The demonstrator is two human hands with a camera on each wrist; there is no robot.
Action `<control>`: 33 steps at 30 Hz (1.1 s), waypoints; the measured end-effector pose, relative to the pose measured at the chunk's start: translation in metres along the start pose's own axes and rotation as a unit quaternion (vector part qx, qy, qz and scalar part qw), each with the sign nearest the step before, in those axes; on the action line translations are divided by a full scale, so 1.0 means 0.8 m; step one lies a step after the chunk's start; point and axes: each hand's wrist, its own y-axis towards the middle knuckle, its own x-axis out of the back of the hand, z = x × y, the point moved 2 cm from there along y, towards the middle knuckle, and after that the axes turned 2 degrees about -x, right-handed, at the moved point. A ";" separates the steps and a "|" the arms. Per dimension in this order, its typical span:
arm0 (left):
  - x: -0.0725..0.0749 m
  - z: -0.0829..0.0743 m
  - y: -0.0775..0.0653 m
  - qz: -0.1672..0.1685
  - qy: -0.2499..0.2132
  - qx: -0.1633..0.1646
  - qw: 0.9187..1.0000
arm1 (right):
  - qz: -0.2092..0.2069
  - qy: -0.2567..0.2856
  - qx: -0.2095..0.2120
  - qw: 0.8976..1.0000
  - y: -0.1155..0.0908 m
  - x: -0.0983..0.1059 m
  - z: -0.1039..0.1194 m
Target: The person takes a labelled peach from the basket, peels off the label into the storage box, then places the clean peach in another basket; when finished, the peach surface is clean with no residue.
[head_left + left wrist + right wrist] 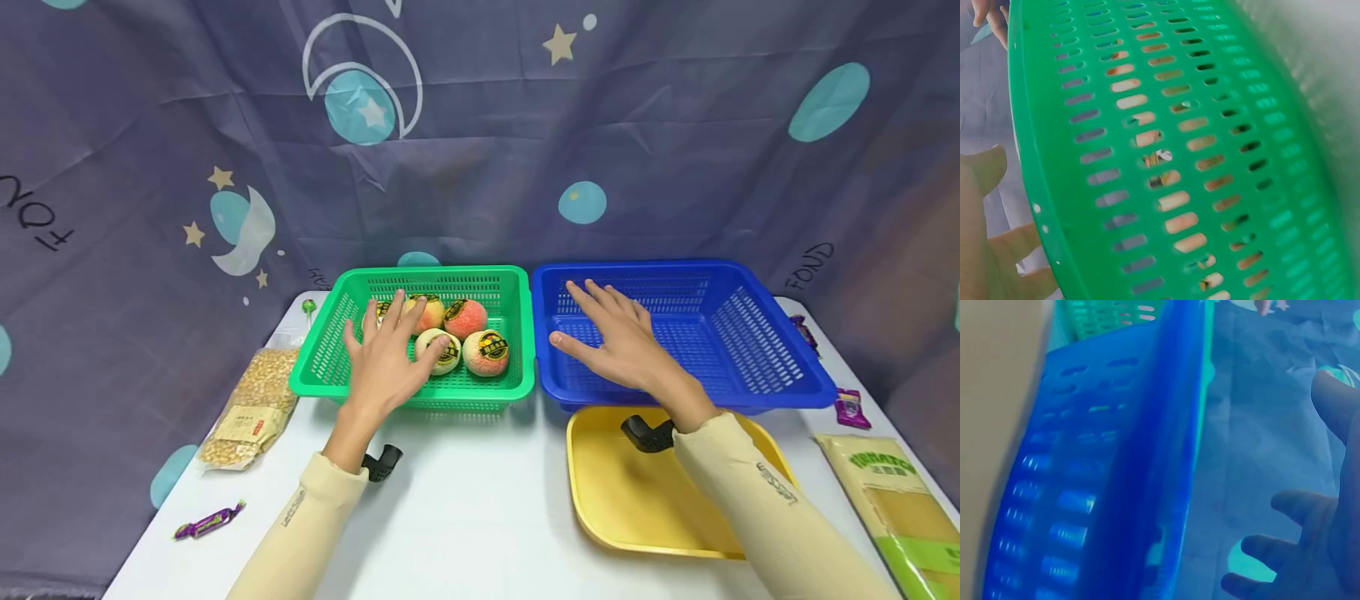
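My left hand (386,358) hovers with spread fingers over the green basket (414,392), partly hiding the peaches inside. Several peaches with black labels lie there, among them a pink one (466,318) and a paler one (486,354). In the left wrist view the green basket's slotted side (1166,144) fills most of the picture, with peach colours showing through the slots. Above the left part of the blue basket (750,333) is my right hand (622,337), fingers stretched out and holding nothing. The right wrist view shows its spread fingers (1300,506) beyond the blue rim.
A yellow tray (637,500) sits in front of the blue basket, below my right wrist. At left lie a bag of kernels (251,408), a purple-wrapped candy (210,522) and a green lollipop (308,307). Purple candies (852,408) and a yellow-green packet (892,500) line the right edge.
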 end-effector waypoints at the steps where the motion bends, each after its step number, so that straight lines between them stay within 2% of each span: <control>1: 0.001 0.002 -0.002 -0.002 -0.003 0.002 1.000 | 0.001 0.005 0.003 1.000 0.002 -0.001 0.002; 12: 0.012 0.029 -0.015 -0.044 -0.021 0.025 0.998 | 0.020 0.057 0.037 0.997 0.030 -0.009 0.030; 19: 0.018 0.048 -0.028 -0.049 -0.023 0.043 0.998 | 0.042 0.105 0.061 0.992 0.052 -0.021 0.045; 33: 0.028 0.083 -0.049 -0.069 -0.030 0.066 0.995 | 0.076 0.150 0.088 0.982 0.090 -0.041 0.076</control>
